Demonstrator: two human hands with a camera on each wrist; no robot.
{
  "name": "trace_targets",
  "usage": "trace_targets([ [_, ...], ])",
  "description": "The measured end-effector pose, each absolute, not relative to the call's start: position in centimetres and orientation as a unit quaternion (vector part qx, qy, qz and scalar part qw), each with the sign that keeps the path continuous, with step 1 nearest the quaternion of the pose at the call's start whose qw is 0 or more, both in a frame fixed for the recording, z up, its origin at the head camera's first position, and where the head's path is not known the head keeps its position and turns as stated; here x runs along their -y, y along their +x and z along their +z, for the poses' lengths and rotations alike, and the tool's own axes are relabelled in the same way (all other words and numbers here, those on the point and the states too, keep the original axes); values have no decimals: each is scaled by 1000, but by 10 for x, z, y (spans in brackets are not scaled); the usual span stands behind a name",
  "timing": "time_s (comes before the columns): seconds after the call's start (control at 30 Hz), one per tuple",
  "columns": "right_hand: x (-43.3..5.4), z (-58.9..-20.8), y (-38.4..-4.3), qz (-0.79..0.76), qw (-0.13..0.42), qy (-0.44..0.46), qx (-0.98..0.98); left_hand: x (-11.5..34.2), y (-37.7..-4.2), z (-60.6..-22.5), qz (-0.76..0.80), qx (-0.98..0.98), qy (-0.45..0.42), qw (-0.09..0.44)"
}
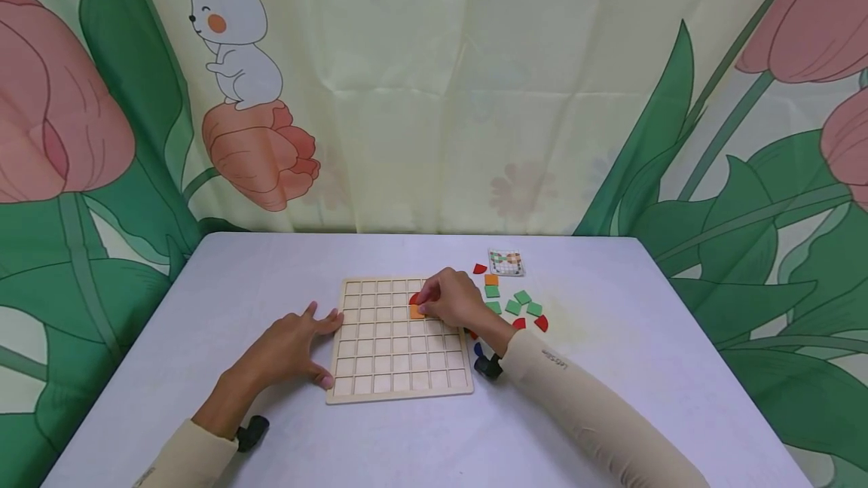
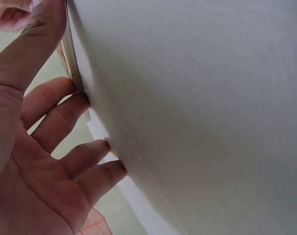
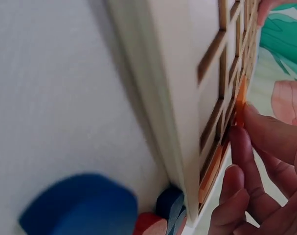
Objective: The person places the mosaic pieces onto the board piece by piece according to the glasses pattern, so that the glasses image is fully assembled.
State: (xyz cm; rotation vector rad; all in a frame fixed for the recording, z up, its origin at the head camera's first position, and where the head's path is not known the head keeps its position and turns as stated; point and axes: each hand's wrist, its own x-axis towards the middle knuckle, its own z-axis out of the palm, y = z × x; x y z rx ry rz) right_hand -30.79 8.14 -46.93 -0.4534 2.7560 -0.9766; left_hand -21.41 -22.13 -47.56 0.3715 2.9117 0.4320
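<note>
A wooden grid board [image 1: 400, 399] lies on the white table in the head view. My left hand [image 1: 288, 349] is at its left side, fingers spread, with the thumb and a fingertip touching the edge. Over the board's upper right cells, my right hand [image 1: 453, 300] pinches an orange square tile [image 1: 416, 312] between thumb and finger. A red quarter-round piece [image 1: 414, 298] shows just above that tile, partly hidden by the fingers. In the right wrist view the orange tile [image 3: 241, 100] stands tilted at the grid, and another orange tile [image 3: 210, 177] lies in a nearer cell.
Right of the board are several green square tiles [image 1: 513, 307], red quarter-round pieces [image 1: 541, 323] and an orange tile [image 1: 491, 279]. A small pattern card [image 1: 506, 263] lies behind them. Beside the board's right edge, blue pieces [image 3: 82, 205] show in the right wrist view.
</note>
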Motion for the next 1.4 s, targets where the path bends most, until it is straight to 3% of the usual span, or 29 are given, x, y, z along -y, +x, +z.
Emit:
trace_targets([
  [0.9,-106,-467,-307,-371,114,-172,-905,220,-213,-473,140,-978,127,87],
  [1.4,-133,-466,-315,-375,80,-130,-914,221,-210,-472,154,-976,139,74],
])
